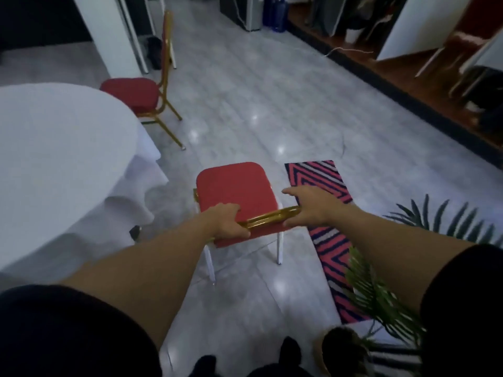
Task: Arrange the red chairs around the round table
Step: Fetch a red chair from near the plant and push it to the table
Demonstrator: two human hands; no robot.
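A red chair [231,186] with a gold top rail stands on the tiled floor just in front of me, to the right of the round table [54,148], which is draped in a white cloth. My left hand [227,221] grips the left end of the chair's top rail. My right hand [304,205] holds the rail's right end, fingers partly spread over it. A second red chair [130,93] with a gold frame stands at the table's far side, its seat facing the table.
A pink, black and white zigzag rug [326,213] lies right of the chair. A potted palm [381,295] stands at the lower right beside my right arm. A raised wooden platform [394,69] with white panels runs along the far right. A white pillar [109,31] stands at the back left.
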